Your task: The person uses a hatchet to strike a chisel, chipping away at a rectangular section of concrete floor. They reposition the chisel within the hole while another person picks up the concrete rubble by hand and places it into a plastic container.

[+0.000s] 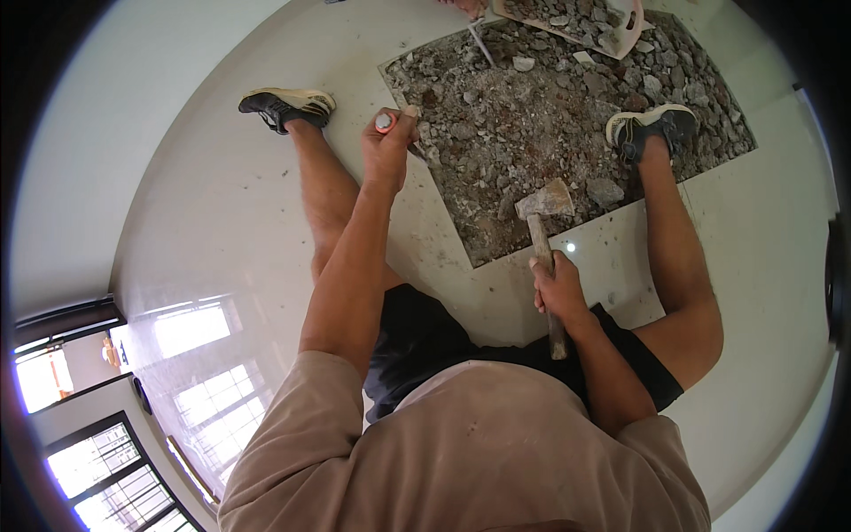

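Note:
My left hand (387, 142) is closed around a chisel (384, 122) with a red end, its tip at the left edge of a square patch of broken rubble (532, 133) in the white tiled floor. My right hand (557, 288) grips the wooden handle of a hammer (545, 206), whose dusty metal head hangs over the patch's lower edge. My legs are spread to either side; the left shoe (288, 105) rests on the tile and the right shoe (651, 124) on the rubble.
A pinkish dustpan (576, 22) filled with debris lies at the far edge of the patch, with another person's hand (465, 7) and a thin metal tool (481, 44) beside it. Glossy white tiles (204, 230) surround the pit and reflect windows.

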Demonstrator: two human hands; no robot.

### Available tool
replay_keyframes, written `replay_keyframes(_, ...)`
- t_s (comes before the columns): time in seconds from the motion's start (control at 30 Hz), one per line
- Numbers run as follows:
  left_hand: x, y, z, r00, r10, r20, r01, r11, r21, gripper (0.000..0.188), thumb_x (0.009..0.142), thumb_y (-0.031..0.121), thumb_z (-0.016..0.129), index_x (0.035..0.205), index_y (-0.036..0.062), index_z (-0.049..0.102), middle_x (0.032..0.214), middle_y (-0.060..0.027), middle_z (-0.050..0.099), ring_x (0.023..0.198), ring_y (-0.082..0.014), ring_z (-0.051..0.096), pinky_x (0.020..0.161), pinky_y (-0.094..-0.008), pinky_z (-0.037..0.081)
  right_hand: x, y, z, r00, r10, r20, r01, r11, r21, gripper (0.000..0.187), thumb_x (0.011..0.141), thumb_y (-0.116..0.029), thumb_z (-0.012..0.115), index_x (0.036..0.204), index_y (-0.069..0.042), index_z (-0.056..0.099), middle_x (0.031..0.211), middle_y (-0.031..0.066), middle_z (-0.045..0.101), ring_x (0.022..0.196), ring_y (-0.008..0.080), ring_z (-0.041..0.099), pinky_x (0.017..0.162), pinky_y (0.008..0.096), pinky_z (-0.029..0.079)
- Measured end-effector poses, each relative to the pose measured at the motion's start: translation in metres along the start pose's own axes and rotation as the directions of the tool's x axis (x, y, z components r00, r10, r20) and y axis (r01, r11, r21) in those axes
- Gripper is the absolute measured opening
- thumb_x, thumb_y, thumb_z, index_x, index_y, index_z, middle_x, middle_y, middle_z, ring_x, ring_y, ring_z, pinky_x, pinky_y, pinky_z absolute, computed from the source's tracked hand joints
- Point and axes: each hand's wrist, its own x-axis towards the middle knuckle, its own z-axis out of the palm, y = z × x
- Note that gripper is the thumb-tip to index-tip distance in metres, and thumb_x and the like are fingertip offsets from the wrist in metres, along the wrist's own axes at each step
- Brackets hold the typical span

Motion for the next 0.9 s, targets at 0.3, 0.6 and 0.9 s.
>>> replay_keyframes(0.3,0.012,-0.025,0.009,0.99,-0.101,0.097,0.075,0.967,0.243,0.023,0.09,0.022,0.079,0.082,0.008,0.063,0.075,0.001,0.06,0.07,-0.0088,0.053,0.066,-0.027,0.043,0.006,-0.002,0.005,0.998,-0.019,0.055,0.022,0.999,-0.047,0.033,0.101,-0.022,0.062,0.106,0.007,0.05,0.059,0.0097,0.056,0.039,0.017,0.055,0.036,0.0338,0.042)
replay_keyframes(0.6,0.033,-0.041,0.019,0.955,-0.24,0.176,0.121,0.853,0.508,0.026,0.087,0.02,0.08,0.077,0.0071,0.059,0.07,0.0037,0.052,0.066,-0.0084,0.042,0.061,-0.0298,0.038,0.015,0.004,0.004,0.997,0.018,0.082,-0.013,0.998,-0.066,0.036,0.101,-0.023,0.062,0.108,0.01,0.049,0.058,0.0105,0.057,0.039,0.0167,0.055,0.036,0.0332,0.042)
replay_keyframes(0.9,0.039,-0.059,0.04,0.973,-0.227,-0.035,0.215,0.847,0.485,0.031,0.085,0.023,0.081,0.071,0.0073,0.058,0.067,0.0024,0.049,0.064,-0.0113,0.041,0.059,-0.034,0.037,0.021,-0.008,0.005,0.998,0.024,0.059,-0.019,0.997,-0.078,0.034,0.101,-0.023,0.062,0.107,0.008,0.049,0.059,0.0119,0.057,0.041,0.0176,0.057,0.037,0.0336,0.043)
